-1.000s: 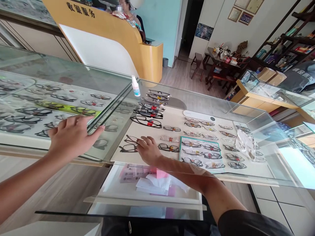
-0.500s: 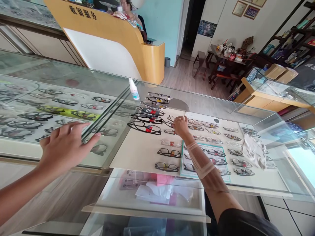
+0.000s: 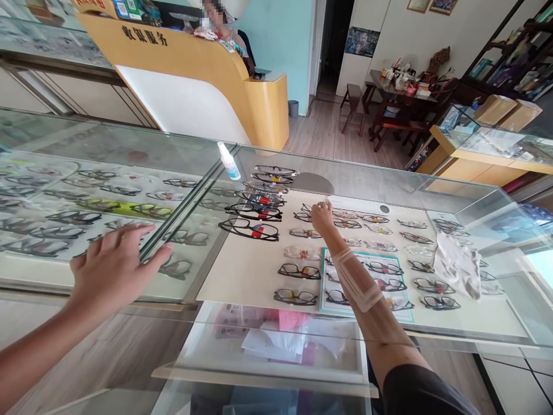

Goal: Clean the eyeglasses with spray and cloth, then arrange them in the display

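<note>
My left hand [image 3: 113, 266] lies flat and open on top of the glass counter [image 3: 129, 150], fingers spread near the seam between two cases. My right hand [image 3: 322, 217] reaches inside the display case, under the glass, to the far end of the beige tray [image 3: 242, 271]. Its fingers are curled on a pair of dark-framed glasses [image 3: 303, 212] in the back row. Rows of glasses lie around it, including a large black pair with a red tag [image 3: 249, 229].
A small spray bottle [image 3: 228, 162] stands on the glass top. A white cloth [image 3: 458, 262] lies on the glass at right. Papers and bags [image 3: 276, 331] sit on the lower shelf. A person sits behind the yellow cashier desk [image 3: 194, 63].
My right hand moved from the near-left glasses to the back row of the tray. A pair that lay at the near left now lies near the tray's front middle. Left hand barely shifted.
</note>
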`<state>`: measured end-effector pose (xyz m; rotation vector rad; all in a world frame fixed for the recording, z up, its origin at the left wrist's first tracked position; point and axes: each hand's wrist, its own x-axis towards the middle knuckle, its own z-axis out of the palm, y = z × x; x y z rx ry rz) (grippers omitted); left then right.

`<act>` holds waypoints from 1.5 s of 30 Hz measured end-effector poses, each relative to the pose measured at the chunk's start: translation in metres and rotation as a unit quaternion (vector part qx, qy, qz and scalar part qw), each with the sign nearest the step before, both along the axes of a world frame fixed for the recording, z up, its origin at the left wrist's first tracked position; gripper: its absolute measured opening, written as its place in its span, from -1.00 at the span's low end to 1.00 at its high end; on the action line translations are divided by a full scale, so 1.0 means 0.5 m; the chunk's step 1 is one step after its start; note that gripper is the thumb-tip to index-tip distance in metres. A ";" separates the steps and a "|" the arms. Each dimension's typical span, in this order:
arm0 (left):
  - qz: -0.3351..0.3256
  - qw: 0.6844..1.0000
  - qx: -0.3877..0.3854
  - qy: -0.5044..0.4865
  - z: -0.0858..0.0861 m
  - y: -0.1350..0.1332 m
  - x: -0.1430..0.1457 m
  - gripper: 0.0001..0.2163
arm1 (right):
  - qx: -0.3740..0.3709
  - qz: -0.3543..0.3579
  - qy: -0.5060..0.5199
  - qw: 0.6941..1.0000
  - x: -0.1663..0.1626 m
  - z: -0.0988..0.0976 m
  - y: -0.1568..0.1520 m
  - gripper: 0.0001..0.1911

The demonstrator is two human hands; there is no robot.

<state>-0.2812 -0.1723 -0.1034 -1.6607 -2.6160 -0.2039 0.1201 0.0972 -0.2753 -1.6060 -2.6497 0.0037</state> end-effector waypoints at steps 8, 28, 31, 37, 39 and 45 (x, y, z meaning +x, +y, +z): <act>-0.001 1.000 -0.008 0.000 -0.005 0.001 -0.013 -0.18 | -0.008 0.004 -0.026 1.000 -0.004 0.001 0.001 -0.61; 0.012 1.000 -0.023 -0.012 0.012 0.000 0.006 -0.16 | -0.021 -0.013 -0.028 0.999 -0.005 -0.001 -0.012 -0.74; 0.011 0.999 -0.027 -0.017 0.013 0.000 0.006 -0.16 | -0.022 -0.007 -0.011 1.000 -0.006 -0.003 -0.013 -0.70; 0.008 0.999 -0.032 -0.021 0.016 0.000 0.004 -0.17 | -0.021 -0.012 -0.009 1.000 -0.010 -0.001 -0.014 -0.71; 0.010 0.999 -0.032 -0.021 0.017 0.001 0.006 -0.17 | -0.021 -0.021 -0.016 0.999 -0.010 -0.003 -0.013 -0.76; 0.016 0.999 -0.036 -0.022 0.020 0.002 0.013 -0.15 | -0.027 -0.030 -0.015 0.999 -0.009 -0.012 -0.011 -0.72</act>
